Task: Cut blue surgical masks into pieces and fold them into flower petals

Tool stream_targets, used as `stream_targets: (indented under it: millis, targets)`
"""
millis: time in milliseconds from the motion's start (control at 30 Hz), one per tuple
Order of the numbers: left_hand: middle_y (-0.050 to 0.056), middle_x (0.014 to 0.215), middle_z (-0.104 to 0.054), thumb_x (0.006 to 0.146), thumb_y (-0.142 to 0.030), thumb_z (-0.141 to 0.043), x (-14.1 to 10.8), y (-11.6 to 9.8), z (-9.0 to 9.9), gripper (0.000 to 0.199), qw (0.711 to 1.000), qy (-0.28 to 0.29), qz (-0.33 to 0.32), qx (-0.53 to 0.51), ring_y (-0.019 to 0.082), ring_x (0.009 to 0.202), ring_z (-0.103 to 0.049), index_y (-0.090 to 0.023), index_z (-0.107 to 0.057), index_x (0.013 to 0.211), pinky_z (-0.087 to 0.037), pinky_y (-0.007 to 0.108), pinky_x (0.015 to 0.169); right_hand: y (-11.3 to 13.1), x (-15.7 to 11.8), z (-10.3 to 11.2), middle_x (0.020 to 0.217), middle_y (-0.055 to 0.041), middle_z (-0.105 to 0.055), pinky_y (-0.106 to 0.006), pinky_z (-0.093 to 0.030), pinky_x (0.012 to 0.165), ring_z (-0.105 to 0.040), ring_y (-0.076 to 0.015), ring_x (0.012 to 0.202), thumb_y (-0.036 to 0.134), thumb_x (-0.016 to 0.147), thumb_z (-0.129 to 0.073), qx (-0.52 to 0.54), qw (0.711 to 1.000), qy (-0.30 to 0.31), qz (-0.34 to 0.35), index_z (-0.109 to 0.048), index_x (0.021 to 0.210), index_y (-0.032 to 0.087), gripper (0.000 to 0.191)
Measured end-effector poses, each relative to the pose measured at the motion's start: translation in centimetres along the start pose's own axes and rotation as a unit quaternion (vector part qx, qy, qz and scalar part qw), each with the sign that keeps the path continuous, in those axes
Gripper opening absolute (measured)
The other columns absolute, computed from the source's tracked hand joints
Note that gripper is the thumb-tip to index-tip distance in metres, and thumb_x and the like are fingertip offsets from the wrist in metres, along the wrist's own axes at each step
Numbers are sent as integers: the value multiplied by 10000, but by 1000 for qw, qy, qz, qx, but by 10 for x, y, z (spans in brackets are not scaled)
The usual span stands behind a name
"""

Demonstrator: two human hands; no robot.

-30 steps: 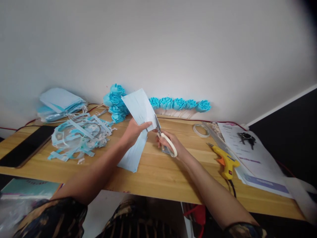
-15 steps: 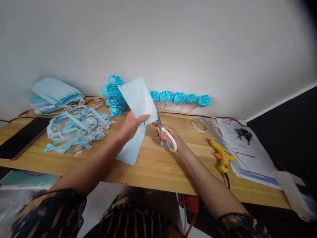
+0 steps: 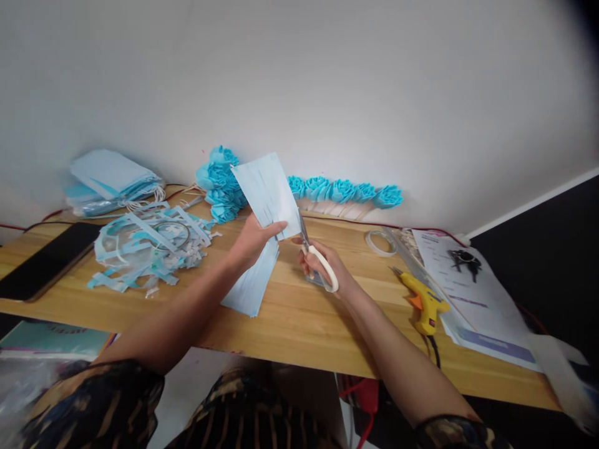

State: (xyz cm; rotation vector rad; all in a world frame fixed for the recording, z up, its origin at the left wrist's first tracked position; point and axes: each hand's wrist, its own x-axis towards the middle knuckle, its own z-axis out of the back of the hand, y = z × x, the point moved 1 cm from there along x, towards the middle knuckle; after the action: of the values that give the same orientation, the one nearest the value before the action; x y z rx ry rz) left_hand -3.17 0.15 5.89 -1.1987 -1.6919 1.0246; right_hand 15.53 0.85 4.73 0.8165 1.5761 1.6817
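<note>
My left hand [image 3: 256,240] is closed on a light blue pleated face mask sheet [image 3: 269,187], thumb across its lower front, held tilted above the table. In my right hand [image 3: 325,265] is a pair of scissors [image 3: 324,267] with cream handles. Its blades point up along the sheet's right edge; whether they touch it I cannot tell. Below my left hand, more pale blue mask sheets [image 3: 253,284] lie on the wooden table [image 3: 299,330], partly hidden by my forearm. Behind the held sheet stand bright blue flowers [image 3: 219,184], partly covered by it.
To the left are blue and white offcuts [image 3: 150,249], stacked masks [image 3: 112,178] and a black phone [image 3: 47,259]. More blue flowers [image 3: 342,190] line the wall. On the right lie a tape roll [image 3: 381,243], a yellow glue gun [image 3: 423,302], papers [image 3: 472,299] and keys [image 3: 465,259].
The whole view has shifted slightly, so most things appear a little further right and lower. Both hands keep their holds on the mask sheet and scissors; little else differs.
</note>
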Motion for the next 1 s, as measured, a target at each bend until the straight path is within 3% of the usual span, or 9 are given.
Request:
stream_targets:
  millis: [267,567,1000]
  targets:
    - [119,1065,-729,631,-294,-829,1,1,1,447,1000,2,3,-4,306,1031,-676,-110,-677,1009,-522,425,928,-2,-1,0,724,11,-549,-242,-363,487,-471,-87,535,612,756,-694,-9,1000,-11,-8,-630,1243,146,677]
    - [126,1128,-723,633,-288,-828,-1,-2,0,540,1000,3,-8,-10,311,1090,-664,-110,-655,1112,-487,455,1008,0,-1,0,693,20,-544,-218,-328,439,-457,-76,505,599,725,-716,0,999,-22,-24,-627,1244,130,705]
    - [147,1163,-707,645,-283,-821,0,0,0,561,1000,4,-6,-14,323,1095,-662,-102,-640,1145,-481,471,1011,3,-3,-1,659,31,-548,-218,-329,428,-443,-60,460,569,720,-731,0,999,-41,-23,-669,1204,137,652]
